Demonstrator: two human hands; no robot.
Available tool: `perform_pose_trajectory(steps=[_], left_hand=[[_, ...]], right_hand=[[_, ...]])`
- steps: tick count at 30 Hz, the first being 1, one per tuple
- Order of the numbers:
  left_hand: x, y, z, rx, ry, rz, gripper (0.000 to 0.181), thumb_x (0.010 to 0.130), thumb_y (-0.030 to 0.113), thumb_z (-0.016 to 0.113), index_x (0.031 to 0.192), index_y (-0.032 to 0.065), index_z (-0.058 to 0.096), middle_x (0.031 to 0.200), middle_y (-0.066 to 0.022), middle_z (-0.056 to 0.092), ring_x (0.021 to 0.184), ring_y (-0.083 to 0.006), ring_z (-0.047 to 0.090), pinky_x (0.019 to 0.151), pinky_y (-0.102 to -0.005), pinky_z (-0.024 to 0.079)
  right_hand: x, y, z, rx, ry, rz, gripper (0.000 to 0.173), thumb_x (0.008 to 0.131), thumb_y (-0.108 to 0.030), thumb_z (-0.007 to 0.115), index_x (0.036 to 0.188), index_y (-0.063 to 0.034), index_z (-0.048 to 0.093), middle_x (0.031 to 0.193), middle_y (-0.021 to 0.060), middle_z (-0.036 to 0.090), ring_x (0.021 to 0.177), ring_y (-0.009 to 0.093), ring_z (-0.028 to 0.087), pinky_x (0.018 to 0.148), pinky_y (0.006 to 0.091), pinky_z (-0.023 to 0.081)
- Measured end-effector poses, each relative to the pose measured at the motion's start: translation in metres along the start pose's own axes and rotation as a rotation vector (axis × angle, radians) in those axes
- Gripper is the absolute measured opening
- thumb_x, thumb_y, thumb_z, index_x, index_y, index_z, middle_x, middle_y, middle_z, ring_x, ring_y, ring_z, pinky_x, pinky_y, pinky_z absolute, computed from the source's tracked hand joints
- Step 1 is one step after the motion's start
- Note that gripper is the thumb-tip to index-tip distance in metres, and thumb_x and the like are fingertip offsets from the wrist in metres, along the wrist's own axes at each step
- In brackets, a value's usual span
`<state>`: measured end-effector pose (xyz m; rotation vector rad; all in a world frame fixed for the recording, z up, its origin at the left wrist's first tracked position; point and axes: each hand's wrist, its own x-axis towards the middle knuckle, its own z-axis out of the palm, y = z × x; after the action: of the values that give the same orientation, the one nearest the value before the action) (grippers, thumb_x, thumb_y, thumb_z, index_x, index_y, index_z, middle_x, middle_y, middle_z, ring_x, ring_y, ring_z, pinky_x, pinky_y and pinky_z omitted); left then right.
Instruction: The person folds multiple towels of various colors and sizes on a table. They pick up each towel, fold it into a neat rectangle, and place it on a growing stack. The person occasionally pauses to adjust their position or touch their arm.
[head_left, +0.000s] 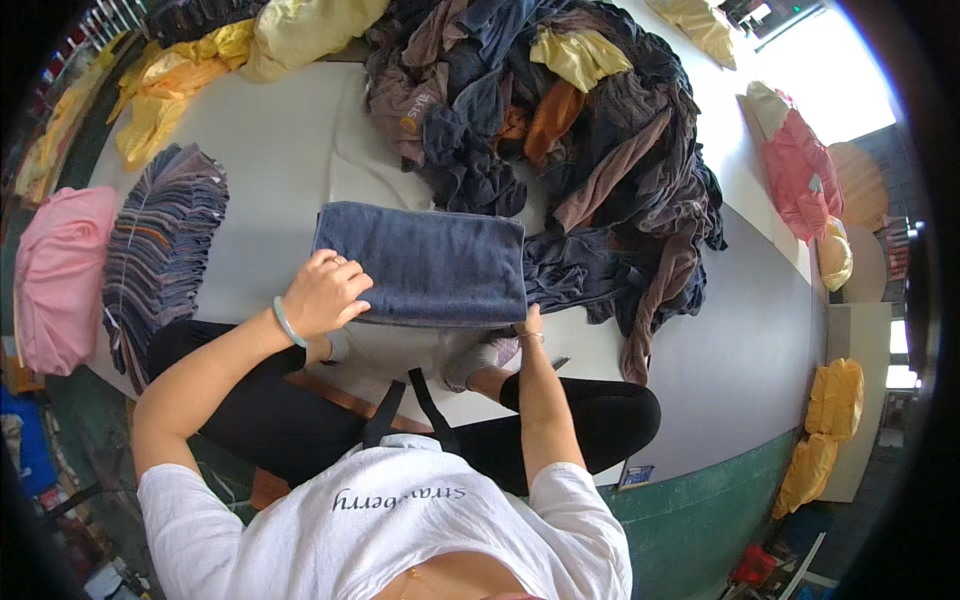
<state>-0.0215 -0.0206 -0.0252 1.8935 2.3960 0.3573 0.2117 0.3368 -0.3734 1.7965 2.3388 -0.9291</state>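
Observation:
A dark blue-grey cloth, seemingly a towel (431, 266), lies flat in a rectangle before me. My left hand (324, 291), with a bracelet at the wrist, rests at its left edge, fingers bent; whether they pinch the cloth cannot be told. At its lower right corner my right hand (529, 321) grips the edge, the fingers partly hidden. Beyond and to the right rises a large heap of crumpled dark cloths (637, 165), one dark cloth reaching the towel's right edge. To the left lies a tied bundle of folded dark cloths (161, 247).
A pink cloth bundle (64, 277) sits at the far left. Yellow cloth bundles (315, 34) lie at the back left. My crossed legs in black trousers (592, 424) are on the near side of the pale work surface (262, 135). More pink bundles (802, 172) stand at the right.

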Motion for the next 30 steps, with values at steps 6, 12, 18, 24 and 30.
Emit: perform_pose_trajectory(steps=[6, 12, 18, 24, 30], left_hand=[[0.016, 0.017, 0.004, -0.193, 0.058, 0.034, 0.010, 0.078, 0.019, 0.064, 0.082, 0.0098, 0.067, 0.085, -0.0027, 0.065, 0.081, -0.0209, 0.062, 0.078, -0.0337, 0.044], [0.073, 0.049, -0.016, -0.425, 0.165, 0.112, 0.014, 0.081, 0.018, 0.062, 0.090, 0.0085, 0.066, 0.090, -0.0045, 0.067, 0.086, -0.0226, 0.062, 0.079, -0.0347, 0.045], [0.171, 0.134, -0.014, -0.574, 0.398, 0.293, 0.065, 0.075, 0.032, 0.070, 0.127, 0.0025, 0.046, 0.128, -0.0184, 0.049, 0.116, -0.0304, 0.049, 0.095, -0.0405, 0.040], [0.208, 0.192, -0.015, -0.482, 0.122, 0.349, 0.046, 0.077, 0.040, 0.068, 0.101, 0.0016, 0.062, 0.103, -0.0184, 0.059, 0.089, -0.0294, 0.061, 0.085, -0.0404, 0.043], [0.183, 0.182, -0.087, -1.510, -0.266, 0.298, 0.039, 0.086, 0.040, 0.062, 0.098, 0.0024, 0.065, 0.096, -0.0131, 0.064, 0.091, -0.0211, 0.060, 0.082, -0.0325, 0.045]], right_hand=[[0.040, -0.040, -0.083, 1.223, -0.016, -0.019, 0.009, 0.071, -0.011, 0.060, 0.075, -0.0058, 0.066, 0.066, -0.0015, 0.052, 0.060, 0.013, 0.047, 0.055, 0.0294, 0.038], [-0.014, -0.170, -0.293, 1.004, 0.123, -0.442, 0.028, 0.070, -0.007, 0.044, 0.081, 0.0028, 0.068, 0.083, 0.0058, 0.064, 0.074, 0.013, 0.052, 0.070, 0.0248, 0.040], [-0.157, -0.202, -0.396, 0.914, -0.051, -0.696, 0.027, 0.065, -0.004, 0.041, 0.077, 0.0065, 0.063, 0.076, 0.0057, 0.058, 0.069, 0.010, 0.046, 0.065, 0.0206, 0.035], [-0.212, -0.180, -0.403, 1.066, -0.047, -0.859, 0.043, 0.074, -0.012, 0.059, 0.112, 0.0082, 0.056, 0.110, 0.0131, 0.056, 0.102, 0.020, 0.053, 0.092, 0.0280, 0.040], [-0.194, -0.136, -0.336, 0.957, -0.169, -0.816, 0.098, 0.063, -0.027, 0.081, 0.141, -0.0038, 0.027, 0.142, 0.0153, 0.035, 0.130, 0.026, 0.036, 0.107, 0.0369, 0.027]])
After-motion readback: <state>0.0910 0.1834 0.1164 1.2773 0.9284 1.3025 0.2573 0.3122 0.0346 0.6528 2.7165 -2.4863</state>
